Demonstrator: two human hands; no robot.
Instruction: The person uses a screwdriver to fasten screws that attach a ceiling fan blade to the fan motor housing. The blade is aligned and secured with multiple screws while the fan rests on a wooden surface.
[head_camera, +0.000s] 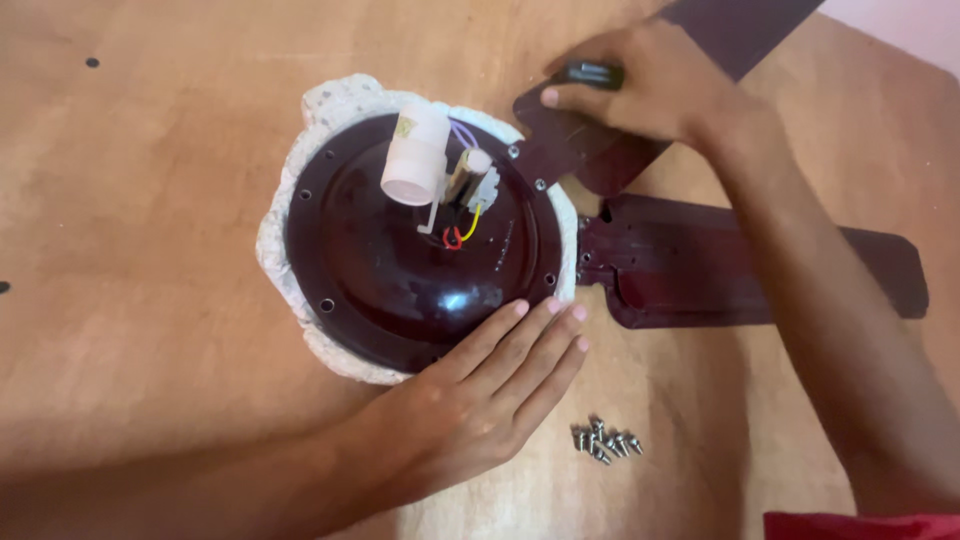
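A dark maroon ceiling-fan motor housing (400, 260) lies on a white foam ring (275, 225) on the wooden surface. A white cylinder (415, 155) and coloured wires (462, 225) stick up from its centre. My left hand (480, 390) rests flat, fingers spread, on the housing's near right rim. My right hand (640, 85) is closed around a black tool handle (590, 72) over a maroon fan blade bracket (575, 150) at the housing's upper right edge. The tool's tip is hidden under the hand.
A second maroon blade (740, 275) lies to the right of the housing. A small pile of several silver screws (603, 442) sits on the wood near my left hand. Another dark blade (740, 30) reaches toward the top right corner.
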